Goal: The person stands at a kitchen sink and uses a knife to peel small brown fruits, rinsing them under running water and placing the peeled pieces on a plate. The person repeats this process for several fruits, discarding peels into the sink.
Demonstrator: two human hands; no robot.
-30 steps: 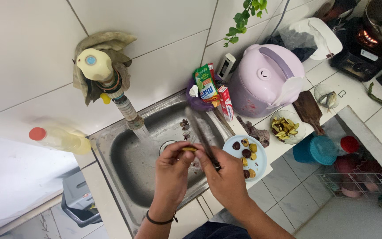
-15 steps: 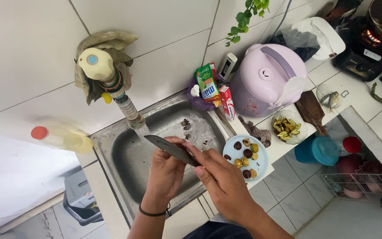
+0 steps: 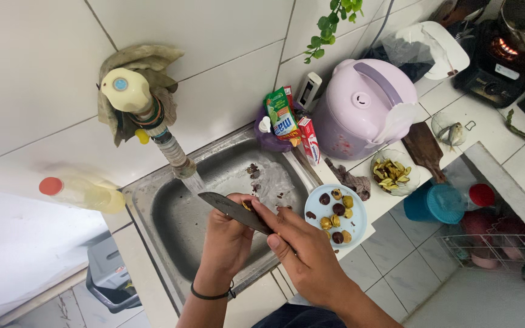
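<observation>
Gripping one knife (image 3: 233, 212), the right hand (image 3: 302, 255) lays its blade against a small seed (image 3: 247, 206) pinched in the left hand (image 3: 226, 240) over the sink (image 3: 171, 225). About nine seeds lie on one blue plate (image 3: 355, 228) just right of the hands.

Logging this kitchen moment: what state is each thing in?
Tap: running.
Knife: held by right hand, over sink.
Small yellow piece: held by left hand.
Blue plate: holds round pieces.
Rice cooker: lid shut.
Bottle: capped, lying down.
</observation>
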